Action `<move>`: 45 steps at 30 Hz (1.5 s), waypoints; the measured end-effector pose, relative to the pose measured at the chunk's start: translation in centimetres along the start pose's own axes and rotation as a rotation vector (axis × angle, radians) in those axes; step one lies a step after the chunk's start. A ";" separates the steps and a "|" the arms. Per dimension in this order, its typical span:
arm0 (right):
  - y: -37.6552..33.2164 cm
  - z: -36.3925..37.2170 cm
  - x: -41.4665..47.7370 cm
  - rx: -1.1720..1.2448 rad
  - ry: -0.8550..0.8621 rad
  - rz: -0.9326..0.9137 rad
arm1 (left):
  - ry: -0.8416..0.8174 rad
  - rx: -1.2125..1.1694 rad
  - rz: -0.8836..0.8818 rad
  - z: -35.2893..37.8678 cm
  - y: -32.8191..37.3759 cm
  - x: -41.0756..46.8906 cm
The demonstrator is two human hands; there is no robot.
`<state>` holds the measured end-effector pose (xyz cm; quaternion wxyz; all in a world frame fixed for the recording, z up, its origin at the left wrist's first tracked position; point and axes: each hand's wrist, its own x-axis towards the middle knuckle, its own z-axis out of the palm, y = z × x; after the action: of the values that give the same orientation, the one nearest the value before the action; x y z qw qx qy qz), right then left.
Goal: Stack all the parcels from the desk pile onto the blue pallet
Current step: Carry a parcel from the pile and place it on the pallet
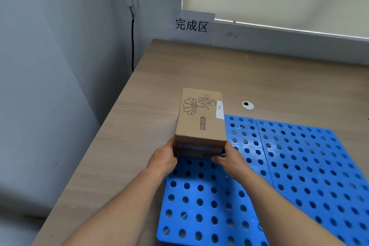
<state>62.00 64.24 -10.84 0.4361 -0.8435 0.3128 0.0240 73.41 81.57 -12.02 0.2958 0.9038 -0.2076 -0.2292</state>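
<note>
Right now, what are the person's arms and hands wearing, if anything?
Nothing that shows: the left hand and right hand have no gloves, rings or watch, and both forearms are uncovered to the picture's edge, with no sleeve in view.

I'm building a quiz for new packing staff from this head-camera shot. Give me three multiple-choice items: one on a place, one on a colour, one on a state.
1. Where is the printed parcel?
A. At the pallet's far left corner
B. On the floor
C. Leaning against the wall sign

2. What colour is the pallet?
A. Red
B. Green
C. Blue

3. How is the parcel being handled?
A. Nobody touches it
B. Both hands hold its near end
C. One hand alone presses on its top

Answers:
1 A: the parcel is over the far left corner of the pallet.
2 C: the holed panels are plainly blue.
3 B: the left hand and the right hand grip its two near corners.
</note>
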 end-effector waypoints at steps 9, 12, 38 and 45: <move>2.4 -2.1 -4.3 -0.158 0.097 -0.071 | 0.197 0.033 -0.064 1.5 1.1 -6.5; 3.8 -3.4 -7.4 -0.298 0.176 -0.181 | 0.332 0.059 -0.016 3.3 2.9 -10.4; 29.2 -25.3 -35.4 -0.610 0.970 -0.099 | 0.111 0.159 0.657 31.0 32.4 -31.0; 34.9 -29.8 -39.9 -0.605 1.106 0.099 | 0.030 0.191 0.859 36.6 38.9 -33.1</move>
<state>3.91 47.32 -5.04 -0.0497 -0.8017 0.5099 -0.3080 17.69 53.65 -4.23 0.2821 0.7621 -0.5804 -0.0522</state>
